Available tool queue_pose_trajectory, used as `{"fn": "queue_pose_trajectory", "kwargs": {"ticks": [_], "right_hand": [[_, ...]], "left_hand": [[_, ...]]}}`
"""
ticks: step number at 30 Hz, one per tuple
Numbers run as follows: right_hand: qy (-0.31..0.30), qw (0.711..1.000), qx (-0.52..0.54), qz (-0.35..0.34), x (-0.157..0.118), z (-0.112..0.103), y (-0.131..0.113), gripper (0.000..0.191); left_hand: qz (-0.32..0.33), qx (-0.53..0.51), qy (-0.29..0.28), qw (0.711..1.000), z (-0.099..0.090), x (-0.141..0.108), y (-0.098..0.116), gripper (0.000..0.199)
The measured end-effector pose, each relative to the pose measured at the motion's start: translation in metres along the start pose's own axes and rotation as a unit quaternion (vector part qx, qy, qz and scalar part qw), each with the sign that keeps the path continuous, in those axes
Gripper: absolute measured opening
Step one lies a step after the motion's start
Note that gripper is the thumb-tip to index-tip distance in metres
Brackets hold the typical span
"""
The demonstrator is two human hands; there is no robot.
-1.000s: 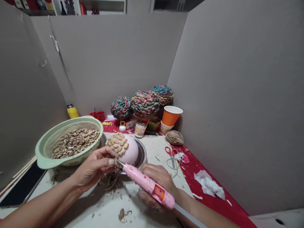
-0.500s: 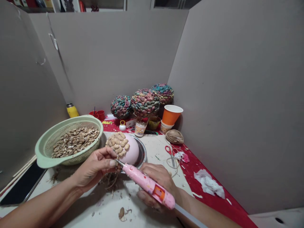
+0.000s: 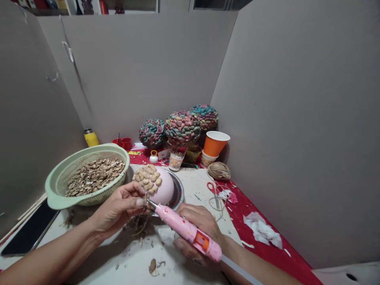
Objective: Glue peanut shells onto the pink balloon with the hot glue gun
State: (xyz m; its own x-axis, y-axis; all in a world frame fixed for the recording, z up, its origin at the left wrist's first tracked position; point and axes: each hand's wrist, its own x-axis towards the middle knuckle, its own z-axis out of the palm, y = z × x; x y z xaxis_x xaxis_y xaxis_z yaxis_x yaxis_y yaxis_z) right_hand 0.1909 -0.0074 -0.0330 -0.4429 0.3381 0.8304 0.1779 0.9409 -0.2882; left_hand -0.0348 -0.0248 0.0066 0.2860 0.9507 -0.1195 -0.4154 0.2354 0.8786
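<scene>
My right hand is wrapped round a pink hot glue gun with an orange part and a glue stick sticking out of its back end. The gun's metal nozzle points left, at the fingertips of my left hand. Those fingers pinch a small tan peanut shell, mostly hidden by them. Just beyond is a pale pink balloon-like ball, partly covered with peanut shells. It rests in a round metal dish.
A green colander of broken shells stands on the left, by a phone. Multicoloured shell-covered balls sit at the back. An orange cup, twine, scissors and a crumpled tissue lie to the right.
The view has shifted very slightly. The glue gun's nozzle has moved a little away from my left fingertips, and a bit more of the peanut shell shows.
</scene>
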Motion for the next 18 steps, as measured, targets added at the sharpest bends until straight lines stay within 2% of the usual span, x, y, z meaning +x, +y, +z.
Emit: {"fn": "queue_pose_trajectory", "kwargs": {"ticks": [13, 18], "right_hand": [[-0.026, 1.000, 0.007, 0.009, -0.0031, -0.0019, 0.0009, 0.028], [-0.015, 1.000, 0.001, -0.002, -0.0028, -0.0016, 0.0009, 0.026]], "left_hand": [[0.004, 0.001, 0.011, 1.000, 0.0028, -0.0002, 0.0002, 0.029], [0.014, 0.004, 0.004, 1.000, 0.0021, 0.0001, -0.0006, 0.027]]}}
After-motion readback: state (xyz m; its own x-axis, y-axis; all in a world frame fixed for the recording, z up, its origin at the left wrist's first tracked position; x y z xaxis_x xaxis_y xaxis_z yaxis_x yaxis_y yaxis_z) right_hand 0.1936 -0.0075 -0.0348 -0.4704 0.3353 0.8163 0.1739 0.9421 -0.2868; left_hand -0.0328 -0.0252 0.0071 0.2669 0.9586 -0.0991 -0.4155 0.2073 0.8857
